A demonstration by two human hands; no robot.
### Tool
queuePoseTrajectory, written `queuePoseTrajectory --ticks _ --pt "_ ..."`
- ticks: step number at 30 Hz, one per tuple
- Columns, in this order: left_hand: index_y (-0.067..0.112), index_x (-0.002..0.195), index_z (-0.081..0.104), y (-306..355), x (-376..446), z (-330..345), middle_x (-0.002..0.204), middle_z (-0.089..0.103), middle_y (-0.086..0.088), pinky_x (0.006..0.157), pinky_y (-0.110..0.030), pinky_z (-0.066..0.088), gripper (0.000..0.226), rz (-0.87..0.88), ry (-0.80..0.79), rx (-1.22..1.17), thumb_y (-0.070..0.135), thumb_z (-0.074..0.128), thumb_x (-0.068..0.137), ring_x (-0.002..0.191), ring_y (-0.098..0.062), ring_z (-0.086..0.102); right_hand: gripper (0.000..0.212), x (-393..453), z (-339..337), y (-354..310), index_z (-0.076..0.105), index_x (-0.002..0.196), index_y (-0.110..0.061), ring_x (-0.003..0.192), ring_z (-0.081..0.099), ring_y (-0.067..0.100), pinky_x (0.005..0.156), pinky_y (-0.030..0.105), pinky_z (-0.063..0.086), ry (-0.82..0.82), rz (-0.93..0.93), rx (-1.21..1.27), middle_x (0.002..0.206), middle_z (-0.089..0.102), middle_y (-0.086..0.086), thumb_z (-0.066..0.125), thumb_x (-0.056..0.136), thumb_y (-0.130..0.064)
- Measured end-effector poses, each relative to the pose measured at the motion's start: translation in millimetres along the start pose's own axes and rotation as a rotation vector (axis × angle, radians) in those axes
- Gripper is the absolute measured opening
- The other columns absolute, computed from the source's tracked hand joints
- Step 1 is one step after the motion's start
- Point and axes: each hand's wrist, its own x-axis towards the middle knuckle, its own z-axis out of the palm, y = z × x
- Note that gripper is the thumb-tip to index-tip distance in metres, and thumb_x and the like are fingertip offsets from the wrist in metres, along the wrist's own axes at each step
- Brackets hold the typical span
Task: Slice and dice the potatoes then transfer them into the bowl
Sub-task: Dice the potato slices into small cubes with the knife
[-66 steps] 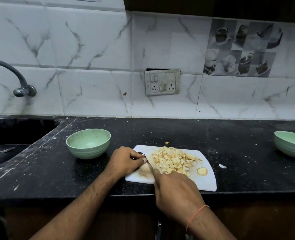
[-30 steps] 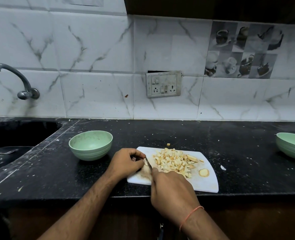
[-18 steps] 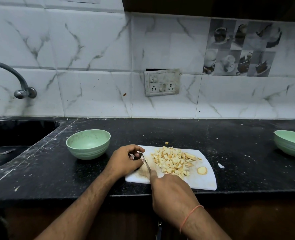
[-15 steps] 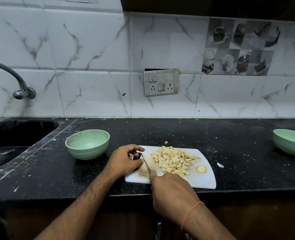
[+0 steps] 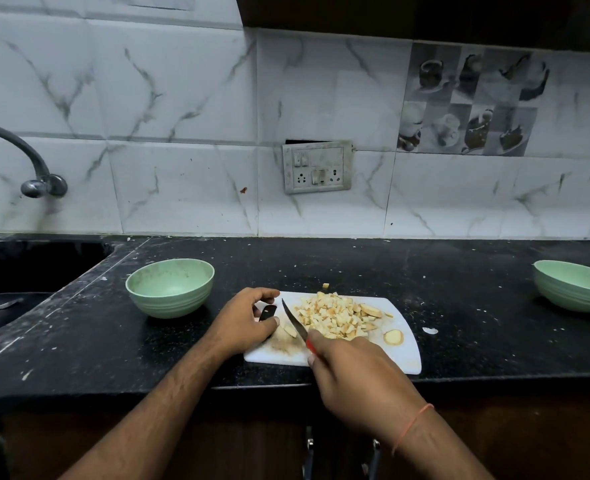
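Potatoes, already diced [image 5: 335, 315], lie heaped on a white cutting board [image 5: 404, 358] at the front edge of a black counter [image 5: 356, 265]. The right hand [image 5: 359, 379] grips a knife [image 5: 295, 322] whose red handle is mostly hidden in its fist. The left hand [image 5: 243, 322], fingers curled, steadies a small uncut piece [image 5: 289, 330], partly covered. One green bowl [image 5: 170, 287] stands left; a second bowl [image 5: 577, 285] is cut off at right.
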Motion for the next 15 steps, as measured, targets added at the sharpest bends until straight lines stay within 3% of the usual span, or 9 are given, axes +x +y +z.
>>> queuePoseTrajectory --ticks 4,7,10,12,15 --pt "0.029 0.137 0.064 -3 2 1 0.121 0.064 0.019 0.077 -0.011 0.047 0.047 -0.046 0.056 -0.058 0.018 0.072 0.092 0.077 -0.001 0.058 0.047 7 12 3 0.045 0.153 -0.03 0.109 0.064 0.02 0.091 0.036 0.051 0.02 0.035 0.214 0.119 0.072 0.0 0.043 0.107 -0.04" --pt "0.031 0.134 0.065 0 1 -1 0.122 0.064 0.018 0.08 -0.014 0.047 0.047 -0.061 0.049 -0.072 0.016 0.072 0.09 0.083 -0.003 0.058 0.036 8 16 6 0.059 0.137 -0.027 0.11 0.064 0.022 0.096 0.043 0.052 0.04 0.08 0.362 0.12 0.072 0.006 0.047 0.106 -0.04" --pt "0.042 0.12 0.07 4 -1 -2 0.12 0.065 0.02 0.083 -0.015 0.046 0.044 -0.046 -0.011 -0.013 0.014 0.07 0.085 0.095 0.0 0.06 0.03 8 16 14 0.064 0.126 -0.023 0.117 0.061 0.025 0.102 0.047 0.05 0.024 0.108 0.447 0.128 0.066 0.011 0.05 0.105 -0.04" --pt "0.04 0.109 0.079 5 -1 -2 0.115 0.065 0.019 0.08 -0.012 0.044 0.037 -0.019 -0.036 0.034 0.014 0.07 0.084 0.092 0.003 0.061 0.031 6 16 20 0.062 0.127 -0.02 0.117 0.06 0.024 0.102 0.046 0.05 0.008 0.112 0.448 0.128 0.066 0.01 0.051 0.105 -0.04" --pt "0.042 0.093 0.083 5 0 0 0.109 0.067 0.015 0.08 -0.015 0.048 0.031 0.015 -0.032 0.042 0.015 0.072 0.083 0.087 0.0 0.063 0.026 2 19 27 0.062 0.125 -0.03 0.116 0.062 0.019 0.101 0.043 0.051 -0.01 0.105 0.483 0.127 0.067 0.004 0.051 0.105 -0.042"
